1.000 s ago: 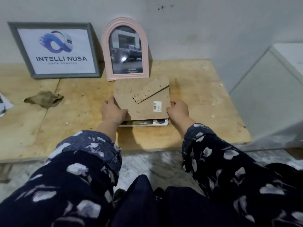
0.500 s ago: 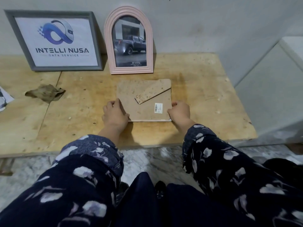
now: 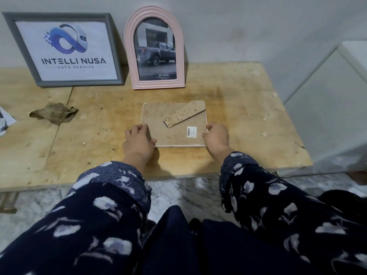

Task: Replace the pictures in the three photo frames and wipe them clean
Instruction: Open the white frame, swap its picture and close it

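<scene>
Paper [image 3: 5,121]: at the far left edge of my view I see a printed sheet lying on the bench [image 3: 248,120], mostly cut off; its content I cannot tell.
Grey frame [image 3: 61,49]: stands at the back left, leaning on the wall [image 3: 238,26]; it shows a blue loop logo over "INTELLI NUSA DATA SERVICE".
Cloth [image 3: 53,114]: a crumpled brownish rag lies on the bench in front of the grey frame, well apart from both hands.
Pink frame [image 3: 155,48]: arched, upright against the wall just right of the grey frame; I read a dark pickup truck and the word TOYOTA in its picture.
Left hand [image 3: 138,142]: fingers curled over the left edge of the third frame, thumb lying on the backing near the lower left corner; it grips that edge, partly closed.
Third frame [image 3: 173,125]: lies face down, flat on the bench, in front of the pink frame and between my two hands. Its brown backing board faces up, with the stand flap [image 3: 183,114] lying flat across it on a slant and a barcode sticker [image 3: 191,132] near the right edge. A thin white rim shows along the near and side edges.
Right hand [image 3: 216,135]: fingers curled round the frame's right edge near the lower right corner, gripping it, partly closed.
Sleeves [image 3: 258,187]: dark blue with pale flower print, on both forearms.
White unit [image 3: 337,108]: stands right of the bench, against the wall.
</scene>
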A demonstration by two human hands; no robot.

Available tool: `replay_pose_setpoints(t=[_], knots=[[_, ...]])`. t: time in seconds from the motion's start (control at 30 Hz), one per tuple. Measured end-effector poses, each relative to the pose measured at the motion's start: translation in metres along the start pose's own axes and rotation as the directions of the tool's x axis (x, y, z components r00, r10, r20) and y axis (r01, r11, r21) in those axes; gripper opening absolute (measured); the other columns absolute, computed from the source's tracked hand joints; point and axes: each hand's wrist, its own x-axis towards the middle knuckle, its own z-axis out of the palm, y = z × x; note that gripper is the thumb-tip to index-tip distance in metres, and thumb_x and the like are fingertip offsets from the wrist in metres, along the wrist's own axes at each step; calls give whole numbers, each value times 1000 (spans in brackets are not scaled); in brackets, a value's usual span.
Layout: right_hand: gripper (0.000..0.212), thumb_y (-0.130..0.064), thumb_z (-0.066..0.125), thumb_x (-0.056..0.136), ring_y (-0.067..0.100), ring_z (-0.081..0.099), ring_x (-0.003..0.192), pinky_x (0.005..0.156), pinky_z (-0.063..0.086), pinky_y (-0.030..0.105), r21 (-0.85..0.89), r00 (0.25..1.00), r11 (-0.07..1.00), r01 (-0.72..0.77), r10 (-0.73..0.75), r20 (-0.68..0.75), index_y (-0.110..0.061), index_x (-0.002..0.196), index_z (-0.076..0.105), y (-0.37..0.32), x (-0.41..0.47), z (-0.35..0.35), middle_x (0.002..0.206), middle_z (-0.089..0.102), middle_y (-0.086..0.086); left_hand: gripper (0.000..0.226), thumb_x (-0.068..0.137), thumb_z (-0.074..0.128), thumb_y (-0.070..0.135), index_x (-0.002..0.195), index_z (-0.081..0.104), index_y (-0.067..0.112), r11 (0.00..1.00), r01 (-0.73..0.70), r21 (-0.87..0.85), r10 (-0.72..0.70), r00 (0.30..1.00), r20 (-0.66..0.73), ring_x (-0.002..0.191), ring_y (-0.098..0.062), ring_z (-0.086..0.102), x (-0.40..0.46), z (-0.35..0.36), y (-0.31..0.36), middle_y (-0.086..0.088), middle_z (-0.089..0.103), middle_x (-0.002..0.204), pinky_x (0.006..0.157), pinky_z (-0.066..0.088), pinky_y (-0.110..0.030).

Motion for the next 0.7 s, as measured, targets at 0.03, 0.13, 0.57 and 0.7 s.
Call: replay_pose_setpoints(t=[0.03,0.13,0.57,0.7], knots=[[38,-5,54,94,25,58,110,84,42,26,-55,999,998,36,-35,7,-10,132,55,-1,0,0,131,56,8,52,96,51,36,144,36,20,998,-8,66,7,1000,12,132,-30,22,0,-1,0,-3,28,148,101,34,-48],[43,0,45,93,28,49,114,95,46,37,-278,978,938,207,-192,80,-8,135,50,-6,3,-3,134,43,8,47,92,54,44,133,45,22,967,-35,253,27,999,34,128,-33,22,6,-11,6,-6,26,141,103,28,-46],[37,-44,61,86,23,40,117,97,29,40,-691,854,505,517,-259,451,-23,116,55,-21,32,-32,122,57,-5,85,73,72,49,141,29,21,840,-288,459,162,942,294,127,-28,36,47,-43,31,-9,42,134,104,32,-45],[47,-49,67,79,22,39,115,99,27,40,-690,837,475,546,-270,476,-23,118,56,-23,37,-34,119,58,-5,110,66,80,49,149,15,21,784,-341,518,155,916,369,136,-31,24,61,-45,34,-10,18,150,108,29,-50]])
